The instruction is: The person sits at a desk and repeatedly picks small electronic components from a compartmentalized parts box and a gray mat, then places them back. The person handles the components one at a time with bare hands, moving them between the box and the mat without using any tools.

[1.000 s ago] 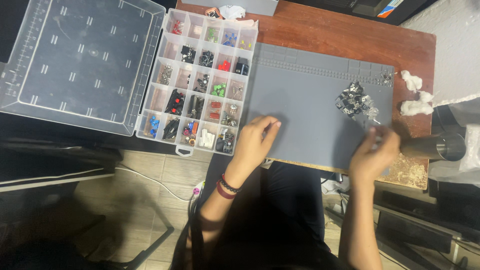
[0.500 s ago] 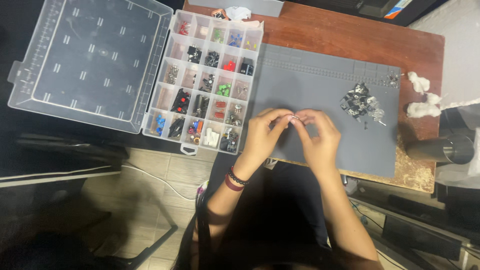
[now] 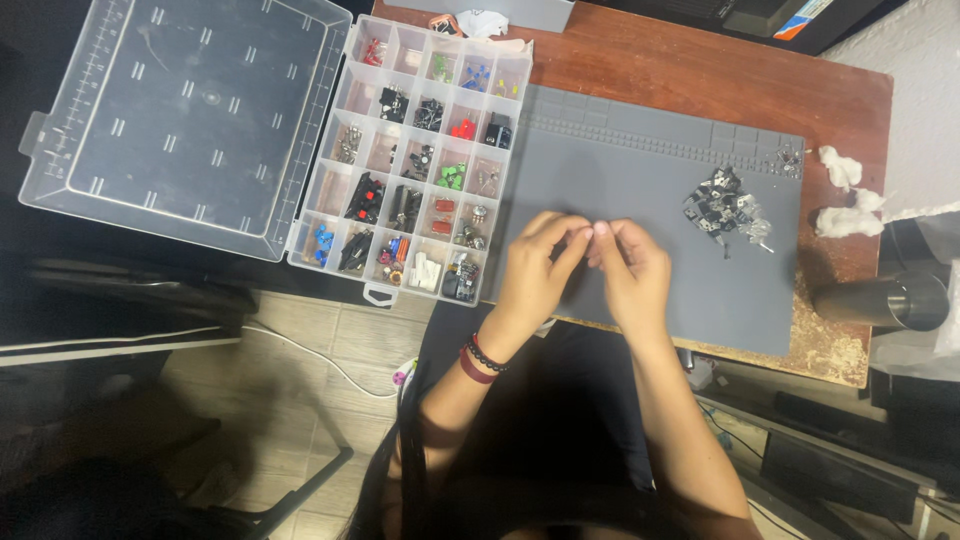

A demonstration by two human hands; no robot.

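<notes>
Grey silicone work mat [image 3: 640,200] covers the near part of a reddish-brown wooden desk [image 3: 700,70].

Head view, only view available. Left hand [image 3: 535,270] and right hand [image 3: 630,265] meet over the near-left part of the mat, fingertips pinched together at one spot. Whatever they pinch is too small to make out; cannot tell what it is, or its long axis. It sits right between the two hands, so neither is clearly nearer. Both hands are closed in a fine pinch, not flat or loose. Left wrist carries dark and red bead bracelets [image 3: 478,358].

Pile of small black and silver metal-legged components [image 3: 725,205] lies on the mat's far-right part, well apart from the hands, to the right and further away. Right hand is the nearer one to it. Bare mat lies between; nothing stands in the way.

Clear plastic compartment box [image 3: 420,160] sits just beside the mat's left edge, holding small parts in red, green, blue and black, one kind to a cell. Its clear hinged lid [image 3: 190,120] lies folded open to the left. Left hand is nearer the box.

Further right: white cotton-like tufts [image 3: 845,195] on the desk near the mat's far corner, and a grey metal cylinder [image 3: 885,300] lying at the desk's right edge. Desk's near-right corner shows worn, chipped surface.
</notes>
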